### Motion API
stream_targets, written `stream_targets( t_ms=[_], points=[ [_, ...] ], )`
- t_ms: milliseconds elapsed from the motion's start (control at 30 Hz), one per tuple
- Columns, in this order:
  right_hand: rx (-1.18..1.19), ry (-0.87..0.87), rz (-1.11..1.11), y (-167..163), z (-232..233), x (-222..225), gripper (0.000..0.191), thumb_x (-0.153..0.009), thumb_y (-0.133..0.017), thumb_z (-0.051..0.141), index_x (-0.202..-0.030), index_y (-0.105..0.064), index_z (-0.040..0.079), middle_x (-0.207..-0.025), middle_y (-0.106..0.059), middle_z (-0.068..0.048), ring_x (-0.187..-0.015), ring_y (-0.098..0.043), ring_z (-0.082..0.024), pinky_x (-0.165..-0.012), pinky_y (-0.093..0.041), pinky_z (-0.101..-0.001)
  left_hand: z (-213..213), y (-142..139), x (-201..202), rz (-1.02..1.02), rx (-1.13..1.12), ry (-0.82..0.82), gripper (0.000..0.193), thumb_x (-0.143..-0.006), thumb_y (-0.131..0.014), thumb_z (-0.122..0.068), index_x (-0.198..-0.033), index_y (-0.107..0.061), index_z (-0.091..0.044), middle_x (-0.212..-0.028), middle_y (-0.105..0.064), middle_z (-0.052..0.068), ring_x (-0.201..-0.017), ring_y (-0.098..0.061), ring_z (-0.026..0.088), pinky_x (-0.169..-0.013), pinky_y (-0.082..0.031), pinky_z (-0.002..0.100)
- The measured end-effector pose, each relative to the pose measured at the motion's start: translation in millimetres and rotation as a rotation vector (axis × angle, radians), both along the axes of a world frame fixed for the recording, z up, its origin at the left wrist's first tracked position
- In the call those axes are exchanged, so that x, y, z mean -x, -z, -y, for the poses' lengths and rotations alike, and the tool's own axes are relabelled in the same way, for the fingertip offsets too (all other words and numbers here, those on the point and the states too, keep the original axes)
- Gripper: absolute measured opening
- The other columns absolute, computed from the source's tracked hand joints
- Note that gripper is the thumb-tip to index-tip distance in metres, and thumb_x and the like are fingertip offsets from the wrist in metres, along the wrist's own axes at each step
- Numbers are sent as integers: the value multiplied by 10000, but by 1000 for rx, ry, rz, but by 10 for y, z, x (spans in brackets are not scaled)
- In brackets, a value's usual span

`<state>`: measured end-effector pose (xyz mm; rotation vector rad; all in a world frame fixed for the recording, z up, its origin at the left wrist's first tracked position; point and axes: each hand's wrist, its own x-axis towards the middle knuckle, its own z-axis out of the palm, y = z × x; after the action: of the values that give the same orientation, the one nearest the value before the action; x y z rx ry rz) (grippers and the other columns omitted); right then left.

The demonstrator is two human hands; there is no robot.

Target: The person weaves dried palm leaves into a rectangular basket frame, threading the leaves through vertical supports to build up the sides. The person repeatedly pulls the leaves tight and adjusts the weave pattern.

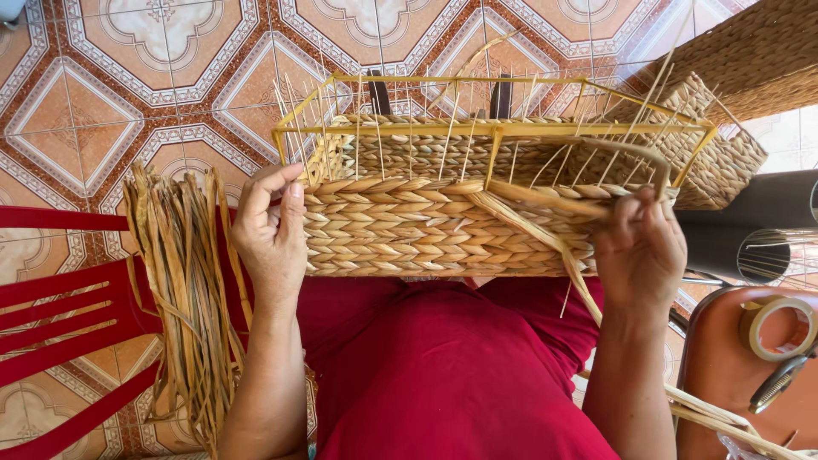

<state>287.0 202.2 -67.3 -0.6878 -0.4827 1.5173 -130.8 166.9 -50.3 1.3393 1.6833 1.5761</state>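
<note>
A half-woven rectangular basket of braided tan straw on a yellow wire frame (443, 226) rests on the person's lap, over red clothing, filling the middle of the view. The left hand (271, 232) presses against the basket's corner at about nine o'clock, thumb raised along the woven wall and fingers curled round the edge, gripping it. The right hand (641, 247) sits at about three o'clock, fingers pinched shut on a flat pale straw strand (545, 232) that runs slantwise from the weave down past the wrist toward five o'clock. Thin upright straw spokes (409, 128) stand along the frame's top, toward twelve o'clock. At eight o'clock a loose bundle of long dried tan straw strips (183, 290) lies draped over a red plastic slatted chair (64, 315), just beside the left forearm. At two o'clock a finished woven straw basket (724, 162) stands touching the frame's far corner, with another large woven piece (758, 51) behind it at one o'clock. At four o'clock a ring-shaped roll of beige tape (777, 325) lies on a brown rounded stool top (724, 366), a metal clip-like tool just below it. The floor (102, 94) is patterned terracotta and white tile.
</note>
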Motion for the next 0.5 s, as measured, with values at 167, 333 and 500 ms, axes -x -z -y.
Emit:
stream_targets(
  t_ms=[167,333,500],
  points=[
    [-41,-165,437,197,135,-238,151,-1133,-614,42,-1055,-612,-88,-821,-618,-125,-554,-472,-93,-473,-409,-233,-66,8,-16,-177,46,-57,131,-1058,-672,-33,-1182,-715,-34,-1146,-689,45,-907,-625,75,-708,-535,191],
    [48,168,350,-176,91,-582,189,-1145,-557,113,-1259,-640,-13,-1072,-744,-111,-735,-655,-150,-687,-546,-266,-157,-44,-204,-208,-97,2,113,-1084,-637,-41,-1180,-696,-51,-1149,-696,65,-839,-634,59,-652,-541,196],
    [32,-176,1223,-343,284,9,343,-984,-665,173,-1293,-673,26,-1155,-721,-88,-975,-692,-161,-862,-563,-319,-342,-114,-705,-171,-9,436,125,-1019,-656,-51,-1116,-733,-72,-963,-749,62,-626,-594,55,-485,-492,195]
  ],
)
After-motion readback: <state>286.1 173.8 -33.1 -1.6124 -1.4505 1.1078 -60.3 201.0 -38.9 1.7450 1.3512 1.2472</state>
